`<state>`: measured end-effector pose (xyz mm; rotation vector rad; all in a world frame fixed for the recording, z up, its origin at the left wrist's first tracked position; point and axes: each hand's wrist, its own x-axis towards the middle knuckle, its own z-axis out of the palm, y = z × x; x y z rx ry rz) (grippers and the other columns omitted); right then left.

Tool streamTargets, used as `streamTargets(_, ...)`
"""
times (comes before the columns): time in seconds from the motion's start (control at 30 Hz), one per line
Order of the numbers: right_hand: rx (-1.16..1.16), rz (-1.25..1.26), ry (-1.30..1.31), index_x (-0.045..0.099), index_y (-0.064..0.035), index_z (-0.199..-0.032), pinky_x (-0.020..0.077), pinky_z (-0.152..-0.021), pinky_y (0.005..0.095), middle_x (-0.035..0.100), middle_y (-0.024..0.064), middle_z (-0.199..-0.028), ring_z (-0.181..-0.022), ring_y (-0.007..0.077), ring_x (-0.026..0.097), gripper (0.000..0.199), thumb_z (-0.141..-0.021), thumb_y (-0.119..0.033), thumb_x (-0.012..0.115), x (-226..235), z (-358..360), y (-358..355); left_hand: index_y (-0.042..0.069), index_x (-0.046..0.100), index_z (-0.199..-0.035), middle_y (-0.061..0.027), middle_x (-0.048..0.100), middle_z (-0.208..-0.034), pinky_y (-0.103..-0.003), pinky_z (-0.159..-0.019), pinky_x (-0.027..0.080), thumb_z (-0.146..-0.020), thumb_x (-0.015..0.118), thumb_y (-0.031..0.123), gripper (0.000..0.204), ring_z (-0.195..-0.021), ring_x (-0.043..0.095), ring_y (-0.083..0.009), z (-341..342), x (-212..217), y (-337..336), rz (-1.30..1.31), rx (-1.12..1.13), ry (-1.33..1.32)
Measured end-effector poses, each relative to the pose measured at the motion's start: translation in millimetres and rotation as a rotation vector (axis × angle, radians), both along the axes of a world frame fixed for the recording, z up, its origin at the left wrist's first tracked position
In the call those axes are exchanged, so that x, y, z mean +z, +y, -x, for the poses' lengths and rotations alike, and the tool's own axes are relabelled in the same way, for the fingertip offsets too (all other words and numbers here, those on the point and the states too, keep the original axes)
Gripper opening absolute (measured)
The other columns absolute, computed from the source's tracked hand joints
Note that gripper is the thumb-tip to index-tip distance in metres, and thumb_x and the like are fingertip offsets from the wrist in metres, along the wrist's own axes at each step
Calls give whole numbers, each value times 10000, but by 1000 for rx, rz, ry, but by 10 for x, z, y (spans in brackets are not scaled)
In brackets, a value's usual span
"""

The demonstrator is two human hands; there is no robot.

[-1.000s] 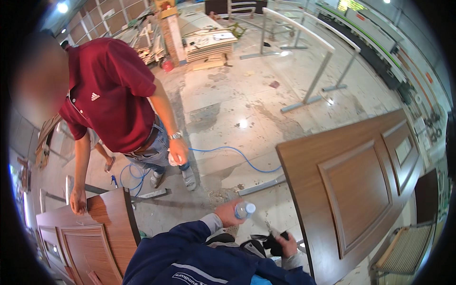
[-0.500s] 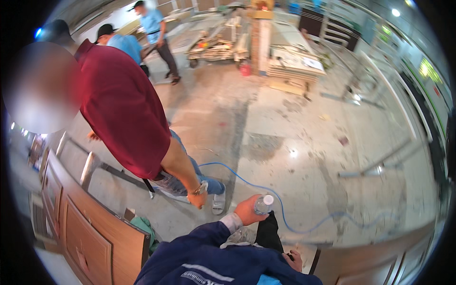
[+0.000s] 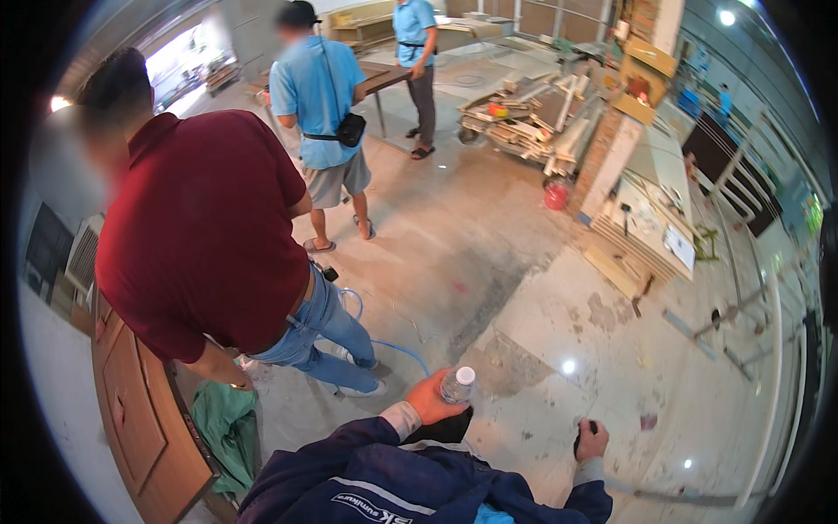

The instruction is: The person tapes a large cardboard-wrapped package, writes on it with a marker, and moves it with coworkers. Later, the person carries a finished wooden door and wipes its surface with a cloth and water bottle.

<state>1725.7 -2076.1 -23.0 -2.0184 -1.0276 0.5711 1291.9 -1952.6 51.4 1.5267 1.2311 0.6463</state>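
Note:
My left hand (image 3: 428, 399) is wrapped round a clear plastic bottle (image 3: 456, 386) with a white cap, held upright in front of my dark blue jacket. Lower and further right, my right hand (image 3: 594, 441) is closed on a small black object (image 3: 579, 437); its kind cannot be made out. A person in a dark red shirt (image 3: 205, 236) and jeans bends forward on my left, one hand reaching down beside a green cloth (image 3: 224, 428). That cloth lies against a brown panelled wooden door (image 3: 144, 410).
Two people in light blue shirts (image 3: 319, 87) stand beyond at a brown panel (image 3: 384, 77). A heap of wood offcuts (image 3: 532, 118), a red bucket (image 3: 556, 194) and stacked boards (image 3: 646, 223) are further back. A blue hose (image 3: 397, 348) crosses the floor; metal frames (image 3: 724, 323) stand right.
My view has swung left. My right hand has moved out from beside my body to the right. The person in red has bent toward the green cloth. The bottle stays in my left hand.

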Motion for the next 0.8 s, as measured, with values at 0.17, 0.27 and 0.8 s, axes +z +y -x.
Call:
streamTargets(0.17, -58, -114, 452, 611, -55, -729, 401, -522, 299, 567, 0, -646, -558, 115, 514, 401, -921, -367, 776, 31, -494, 2220, 95, 543, -1404, -127, 683, -1286, -383, -1036, 500, -749, 876, 356, 779, -1202, 656, -275, 9, -318, 1261, -15, 211, 3)
streamTargets(0.27, -25, 126, 859, 651, -78, -778, 431, -524, 312, 619, 21, -677, -554, 139, 552, 508, -944, -559, 662, -349, -808, 3227, 92, 539, -1406, -145, 685, -1284, -393, -1030, 508, -738, 868, 385, 801, -1205, 656, -303, 17, -288, 2237, -28, 273, 107)
streamTargets(0.8, 680, 995, -42, 721, -71, -1247, 553, -905, 394, 744, 126, -1170, -1026, 293, 707, 410, -981, -352, 586, -1862, -762, 7128, 55, 548, -1367, -171, 695, -1246, -417, -1004, 521, -741, 855, 367, 764, -1176, 667, -330, -72, -185, 6896, -132, 436, 75)
